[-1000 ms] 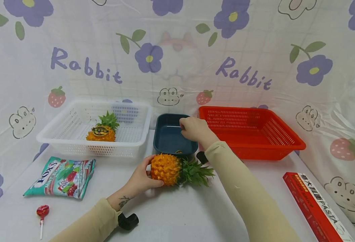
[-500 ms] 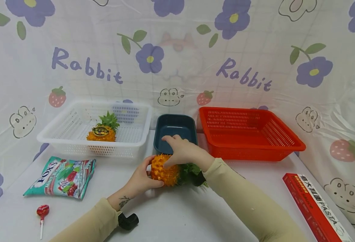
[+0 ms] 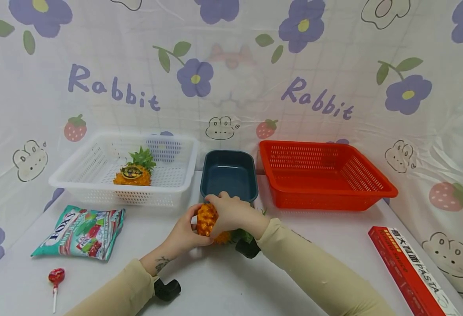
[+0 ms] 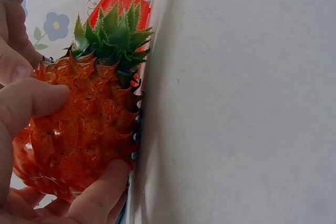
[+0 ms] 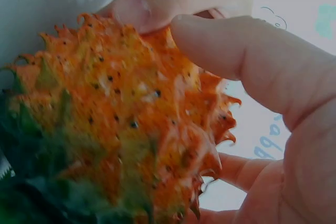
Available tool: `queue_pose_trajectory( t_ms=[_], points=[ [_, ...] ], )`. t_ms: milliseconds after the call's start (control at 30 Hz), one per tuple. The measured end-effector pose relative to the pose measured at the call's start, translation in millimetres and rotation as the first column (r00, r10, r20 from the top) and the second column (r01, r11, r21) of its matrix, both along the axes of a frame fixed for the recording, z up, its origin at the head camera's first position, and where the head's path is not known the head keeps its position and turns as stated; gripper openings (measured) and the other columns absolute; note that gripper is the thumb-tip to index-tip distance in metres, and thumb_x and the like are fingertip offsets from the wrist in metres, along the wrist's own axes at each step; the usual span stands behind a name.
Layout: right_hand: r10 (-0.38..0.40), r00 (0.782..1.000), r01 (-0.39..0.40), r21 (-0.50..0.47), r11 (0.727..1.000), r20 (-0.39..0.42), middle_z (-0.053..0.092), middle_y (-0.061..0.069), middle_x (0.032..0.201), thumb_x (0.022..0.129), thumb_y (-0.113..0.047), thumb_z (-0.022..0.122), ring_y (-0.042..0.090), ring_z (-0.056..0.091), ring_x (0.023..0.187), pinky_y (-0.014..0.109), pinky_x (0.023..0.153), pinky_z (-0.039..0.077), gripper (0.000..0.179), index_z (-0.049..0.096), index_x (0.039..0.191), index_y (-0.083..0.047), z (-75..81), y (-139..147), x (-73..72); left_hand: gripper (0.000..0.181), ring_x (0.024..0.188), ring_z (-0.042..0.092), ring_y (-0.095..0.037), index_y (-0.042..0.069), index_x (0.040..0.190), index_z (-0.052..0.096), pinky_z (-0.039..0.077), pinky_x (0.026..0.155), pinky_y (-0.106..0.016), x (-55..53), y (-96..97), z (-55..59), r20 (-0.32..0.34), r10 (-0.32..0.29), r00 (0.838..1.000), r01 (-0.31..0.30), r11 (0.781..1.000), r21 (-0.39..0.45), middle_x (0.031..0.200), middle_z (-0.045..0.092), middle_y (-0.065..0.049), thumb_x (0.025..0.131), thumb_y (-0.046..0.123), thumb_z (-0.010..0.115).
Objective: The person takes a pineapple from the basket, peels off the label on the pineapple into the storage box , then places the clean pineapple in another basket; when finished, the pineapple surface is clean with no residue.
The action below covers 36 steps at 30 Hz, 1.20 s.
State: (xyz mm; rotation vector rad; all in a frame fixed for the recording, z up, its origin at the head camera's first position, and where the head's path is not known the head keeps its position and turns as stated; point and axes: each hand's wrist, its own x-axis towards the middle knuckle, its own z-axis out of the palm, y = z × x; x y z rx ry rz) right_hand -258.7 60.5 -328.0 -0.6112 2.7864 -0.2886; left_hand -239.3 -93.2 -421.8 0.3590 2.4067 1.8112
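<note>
A spiky orange toy-like pineapple with green leaves lies on its side on the white cloth, leaves to the right. My left hand grips its bottom end, thumb on the near side. Over its middle curves my right hand, covering much of the fruit and part of the leaves in the head view. In the right wrist view, the right thumb presses the pineapple and fingers reach around its far side. The left wrist view shows the left hand's fingers wrapped about the pineapple.
Just behind stands a dark blue tray. A white basket at left holds another pineapple; a red basket is at right. Nearby lie a FOX'S candy bag, a lollipop and a pasta box.
My right hand has come down from above the dark blue tray, its fingers spreading, and taken hold of the pineapple. My left hand and the pineapple have stayed in place.
</note>
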Motion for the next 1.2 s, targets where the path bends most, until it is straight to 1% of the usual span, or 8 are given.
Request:
queue_pose_trajectory(
  t_ms=[333,533,633,733,867,1000,1133,1200],
  points=[
    [-0.008,1.0,0.008,0.009,1.0,-0.009,0.05,0.007,0.117,0.061,-0.043,0.082,0.028,0.05,0.097,0.046,0.075,0.044,0.088,0.04,0.136,-0.023,-6.4,-2.9,1.7,0.094,0.105,0.056,-0.032,0.013,0.144,0.026,0.053,0.082,-0.038,5.1,-7.5,7.3,0.035,0.007,0.999,-0.006,1.0,-0.014,0.143,0.033,-0.018,0.067,0.006,0.079],
    [-0.015,1.0,0.015,0.012,1.0,-0.009,0.05,0.006,0.118,0.065,-0.039,0.08,0.028,0.049,0.098,0.048,0.078,0.043,0.084,0.039,0.137,-0.023,-8.2,-4.0,1.3,0.088,0.118,0.048,-0.041,0.017,0.144,0.025,0.052,0.084,-0.043,9.2,-29.0,17.7,0.083,0.102,0.991,-0.097,0.994,-0.057,0.144,0.031,-0.02,0.074,0.019,0.078],
    [-0.012,1.0,0.012,0.01,1.0,-0.012,0.05,0.006,0.118,0.066,-0.037,0.079,0.028,0.049,0.098,0.049,0.078,0.042,0.084,0.037,0.137,-0.025,-8.5,-4.1,1.4,0.082,0.119,0.047,-0.04,0.015,0.145,0.022,0.052,0.084,-0.042,12.0,-43.7,22.1,0.125,0.159,0.979,-0.161,0.987,0.002,0.144,0.031,-0.02,0.081,0.024,0.072],
    [-0.011,1.0,0.011,0.01,1.0,-0.012,0.049,0.006,0.117,0.066,-0.036,0.079,0.028,0.048,0.097,0.048,0.076,0.042,0.085,0.036,0.139,-0.028,-9.0,-4.0,1.3,0.074,0.121,0.045,-0.04,0.012,0.146,0.016,0.053,0.083,-0.04,15.5,-57.5,27.5,0.181,0.199,0.963,-0.224,0.966,0.128,0.143,0.029,-0.021,0.089,0.028,0.06],
    [-0.004,1.0,0.005,0.018,1.0,-0.015,0.048,0.006,0.117,0.066,-0.035,0.079,0.027,0.047,0.095,0.047,0.074,0.043,0.085,0.037,0.139,-0.031,-10.5,-3.9,0.4,0.068,0.116,0.05,-0.032,0.011,0.147,0.008,0.054,0.081,-0.036,17.4,-73.5,36.0,0.243,0.257,0.935,-0.324,0.9,0.293,0.144,0.026,-0.019,0.096,0.033,0.048],
    [0.001,1.0,-0.001,0.025,1.0,-0.022,0.048,0.007,0.116,0.065,-0.034,0.08,0.028,0.047,0.094,0.047,0.074,0.043,0.083,0.039,0.137,-0.032,-11.8,-4.7,0.4,0.071,0.097,0.057,-0.016,0.014,0.148,0.003,0.054,0.082,-0.033,15.4,-87.4,45.3,0.295,0.319,0.901,-0.423,0.802,0.422,0.142,0.025,-0.013,0.096,0.036,0.046],
    [0.001,1.0,0.0,0.034,0.999,-0.03,0.048,0.007,0.116,0.066,-0.034,0.079,0.028,0.047,0.094,0.047,0.073,0.043,0.082,0.039,0.137,-0.031,-11.8,-5.3,1.8,0.064,0.088,0.056,-0.014,0.019,0.142,0.009,0.053,0.082,-0.032,11.0,-99.4,53.8,0.371,0.343,0.863,-0.502,0.663,0.555,0.124,0.031,-0.004,0.094,0.038,0.047],
    [0.002,0.999,-0.001,0.039,0.999,-0.032,0.048,0.007,0.116,0.066,-0.034,0.078,0.028,0.047,0.094,0.047,0.073,0.043,0.081,0.039,0.137,-0.031,-11.7,-5.6,2.8,0.06,0.088,0.055,-0.016,0.021,0.137,0.014,0.053,0.083,-0.033,8.1,-105.6,57.8,0.428,0.336,0.839,-0.543,0.568,0.618,0.116,0.032,-0.001,0.093,0.039,0.051]
  ],
)
